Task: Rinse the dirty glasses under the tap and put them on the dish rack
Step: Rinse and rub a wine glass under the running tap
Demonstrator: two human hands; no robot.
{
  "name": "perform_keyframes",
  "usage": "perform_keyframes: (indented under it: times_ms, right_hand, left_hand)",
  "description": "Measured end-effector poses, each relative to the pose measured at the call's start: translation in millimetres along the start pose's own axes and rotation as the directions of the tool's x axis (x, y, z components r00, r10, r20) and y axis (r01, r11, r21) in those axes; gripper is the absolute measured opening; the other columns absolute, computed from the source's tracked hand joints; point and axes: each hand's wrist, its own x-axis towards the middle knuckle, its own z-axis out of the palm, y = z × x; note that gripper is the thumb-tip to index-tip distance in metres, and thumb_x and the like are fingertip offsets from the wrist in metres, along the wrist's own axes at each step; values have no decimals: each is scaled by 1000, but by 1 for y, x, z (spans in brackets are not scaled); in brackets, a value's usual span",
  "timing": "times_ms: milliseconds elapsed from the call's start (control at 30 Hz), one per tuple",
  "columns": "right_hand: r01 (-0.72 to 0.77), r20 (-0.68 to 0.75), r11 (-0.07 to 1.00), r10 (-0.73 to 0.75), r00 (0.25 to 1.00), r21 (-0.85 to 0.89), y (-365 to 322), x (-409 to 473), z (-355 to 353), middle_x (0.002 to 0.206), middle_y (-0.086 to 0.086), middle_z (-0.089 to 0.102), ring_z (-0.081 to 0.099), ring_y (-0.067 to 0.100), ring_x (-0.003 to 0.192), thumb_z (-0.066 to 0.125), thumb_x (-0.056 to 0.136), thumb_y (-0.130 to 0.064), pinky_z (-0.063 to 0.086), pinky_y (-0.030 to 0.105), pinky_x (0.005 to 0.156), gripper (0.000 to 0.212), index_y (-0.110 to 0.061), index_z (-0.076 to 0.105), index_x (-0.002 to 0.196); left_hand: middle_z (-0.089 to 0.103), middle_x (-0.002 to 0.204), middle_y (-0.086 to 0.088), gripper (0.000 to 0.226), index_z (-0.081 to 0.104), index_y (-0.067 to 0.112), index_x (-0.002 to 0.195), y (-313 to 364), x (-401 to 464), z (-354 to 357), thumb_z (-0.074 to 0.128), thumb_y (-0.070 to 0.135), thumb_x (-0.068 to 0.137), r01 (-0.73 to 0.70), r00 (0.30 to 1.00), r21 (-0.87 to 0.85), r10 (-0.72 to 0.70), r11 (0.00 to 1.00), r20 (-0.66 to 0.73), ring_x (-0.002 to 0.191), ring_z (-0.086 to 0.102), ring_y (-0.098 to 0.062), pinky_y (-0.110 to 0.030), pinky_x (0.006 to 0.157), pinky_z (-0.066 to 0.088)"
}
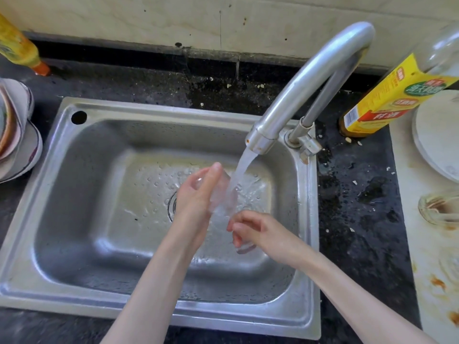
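A clear glass [223, 194] is held over the steel sink [82, 219], under the stream running from the curved tap [310, 78]. My left hand [198, 194] grips the glass from the left side, thumb upward. My right hand [258, 232] sits just below and to the right of the glass, fingers curled at its lower end; whether they pinch the rim or only touch it is blurred by water. A dirty glass [439, 209] with brown residue stands on the white board at the right.
Stacked bowls and plates [17, 135] sit left of the sink. A yellow-labelled bottle [387, 100] stands right of the tap, a white plate [437, 135] beyond it. Another yellow bottle [19, 48] is at the back left. The dark counter is wet and crumbed.
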Motion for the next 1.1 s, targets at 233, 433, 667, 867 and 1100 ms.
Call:
perform_keyframes:
  times_ms: [233, 433, 667, 867, 1100]
  right_hand:
    - [-79, -138, 945, 129, 982, 316, -22, 9, 0, 71, 8, 64, 58, 17, 59, 56, 91, -20, 51, 26, 63, 17, -7, 66, 84]
    - [-110, 0, 800, 136, 991, 589, -38, 17, -6, 82, 16, 70, 66, 18, 66, 58, 80, -30, 58, 26, 65, 27, -6, 64, 91]
    - [-73, 37, 707, 66, 997, 703, -39, 18, 0, 79, 6, 72, 70, 17, 74, 58, 75, -12, 58, 26, 67, 19, -12, 78, 75]
    - [-62, 43, 685, 45, 998, 726, -42, 17, 6, 77, 9, 71, 70, 17, 68, 59, 73, -4, 57, 24, 62, 19, -8, 76, 80]
    - [-47, 85, 820, -2, 996, 570, -38, 16, 3, 69, 6, 62, 58, 13, 60, 67, 74, -10, 53, 21, 58, 17, -9, 62, 89]
  left_hand:
    - [60, 74, -4, 37, 53, 18, 93, 3, 18, -18, 65, 46, 73, 204, 958, -381, -264, 902, -113, 73, 58, -20, -33, 69, 50]
    - [58, 65, -4, 42, 46, 8, 102, 1, 22, -31, 54, 47, 88, 268, 911, -688, -409, 674, -46, 52, 58, -10, -27, 65, 56]
    - [62, 107, -7, 51, 48, 7, 107, -12, 25, -40, 63, 49, 81, 334, 844, -753, -535, 567, -28, 110, 61, -23, -41, 86, 53]
    - [60, 115, -5, 52, 49, 6, 106, -11, 20, -34, 62, 50, 81, 385, 807, -775, -591, 501, 20, 102, 62, -21, -37, 69, 56]
    - [63, 102, -8, 57, 46, 6, 119, -11, 17, -30, 59, 49, 84, 341, 852, -754, -523, 561, -3, 90, 64, -21, -37, 70, 58]
